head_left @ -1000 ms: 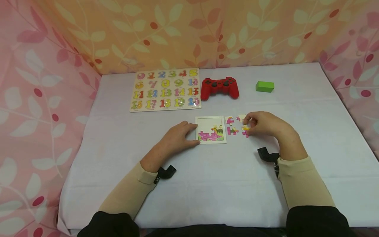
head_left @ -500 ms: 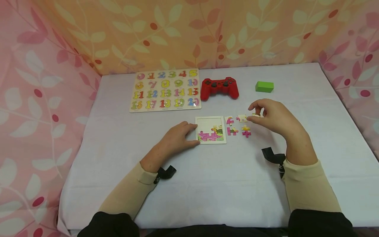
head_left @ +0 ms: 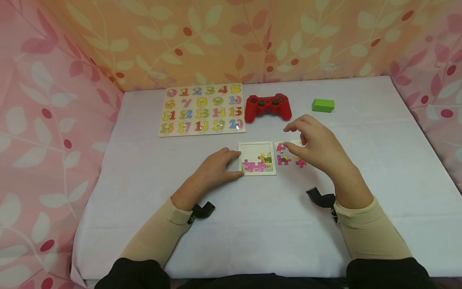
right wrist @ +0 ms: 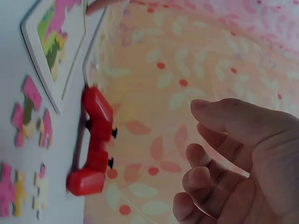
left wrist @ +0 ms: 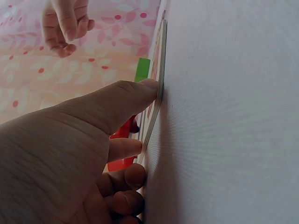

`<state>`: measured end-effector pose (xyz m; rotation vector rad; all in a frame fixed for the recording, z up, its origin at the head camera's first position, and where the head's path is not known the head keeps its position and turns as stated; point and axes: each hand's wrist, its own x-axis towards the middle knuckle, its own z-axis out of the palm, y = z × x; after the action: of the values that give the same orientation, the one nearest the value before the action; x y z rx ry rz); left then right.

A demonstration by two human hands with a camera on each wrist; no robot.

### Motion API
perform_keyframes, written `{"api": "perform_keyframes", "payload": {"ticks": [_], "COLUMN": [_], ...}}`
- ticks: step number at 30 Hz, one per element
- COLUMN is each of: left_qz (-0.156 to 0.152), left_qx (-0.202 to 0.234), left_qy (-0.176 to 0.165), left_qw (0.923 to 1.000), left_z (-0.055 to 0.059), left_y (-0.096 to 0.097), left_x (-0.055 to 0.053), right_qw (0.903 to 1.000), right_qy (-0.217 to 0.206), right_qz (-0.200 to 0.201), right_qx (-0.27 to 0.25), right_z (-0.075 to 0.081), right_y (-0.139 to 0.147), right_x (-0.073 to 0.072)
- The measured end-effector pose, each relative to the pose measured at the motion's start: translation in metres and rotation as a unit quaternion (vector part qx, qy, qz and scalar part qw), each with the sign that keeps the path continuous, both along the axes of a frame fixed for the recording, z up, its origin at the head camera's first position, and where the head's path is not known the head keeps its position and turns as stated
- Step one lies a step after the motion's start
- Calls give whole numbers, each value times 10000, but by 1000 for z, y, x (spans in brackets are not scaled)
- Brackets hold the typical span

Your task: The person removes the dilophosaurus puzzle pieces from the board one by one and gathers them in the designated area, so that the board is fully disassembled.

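Note:
A small white-framed jigsaw tray lies on the table, with joined pink, green and yellow pieces along its lower part and right side. My left hand rests at its left edge, thumb and index finger spread apart and touching the rim; the other fingers curl loosely in the left wrist view. Right of the tray lie loose jigsaw pieces, among them a pink and green one and a pink and yellow one. Above these hovers my right hand, thumb and fingers apart, with nothing between them in the right wrist view.
Behind the tray is a number puzzle board. A red game controller sits beside it, and a green block stands farther right. Patterned curtains close off the back and sides of the white-covered table.
My right hand rose from the loose pieces and drew back to the right, then came left over them. A pale sliver at its fingers half a second ago no longer shows. The left hand stayed still.

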<state>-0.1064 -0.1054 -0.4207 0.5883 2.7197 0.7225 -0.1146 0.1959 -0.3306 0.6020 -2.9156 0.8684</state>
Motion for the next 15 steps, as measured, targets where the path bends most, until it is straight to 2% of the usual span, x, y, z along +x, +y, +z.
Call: {"api": "perform_keyframes", "payload": {"ticks": [7, 11, 15], "left_qz": [32, 37, 50], "left_qx": [-57, -97, -107], "left_qy": [-46, -56, -61], "left_qw": [10000, 9999, 9999], "left_z": [2, 2, 2], "left_y": [0, 1, 1], "left_x": [0, 0, 0], "right_qw": [9965, 9904, 9842], "right_qy": [-614, -956, -1364], "right_qz": [422, 669, 738], "right_qx": [372, 734, 860], "right_z": [-13, -23, -36], "right_y": [-21, -31, -37], "right_x": [-2, -4, -7]}}
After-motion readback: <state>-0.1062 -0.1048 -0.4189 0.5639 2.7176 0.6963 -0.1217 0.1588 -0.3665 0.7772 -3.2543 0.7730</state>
